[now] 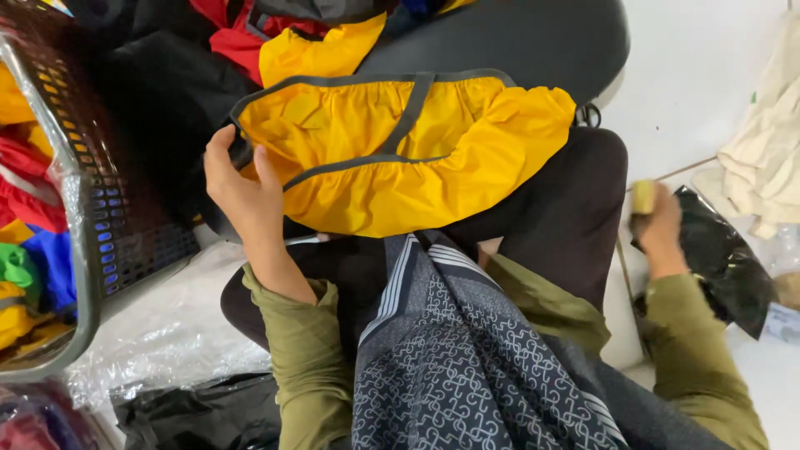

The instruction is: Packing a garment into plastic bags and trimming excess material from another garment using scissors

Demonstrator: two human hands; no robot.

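Yellow cover (400,158) lies across the lap, looks light, floppy, slippery; grey trim seems the best grip. Left hand (242,187) pinches its left edge, right hand (658,221) closes around something small and yellow on the right.

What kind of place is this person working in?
Probably a small garment or bag workshop, worked from the floor. The left hand holds a yellow fabric piece with grey trim, a mesh basket holds more coloured fabric, and clear plastic wrapping lies on the floor.

Yellow cover (400,158) thin smooth cloth (grey trim); basket (79,217) perforated plastic.
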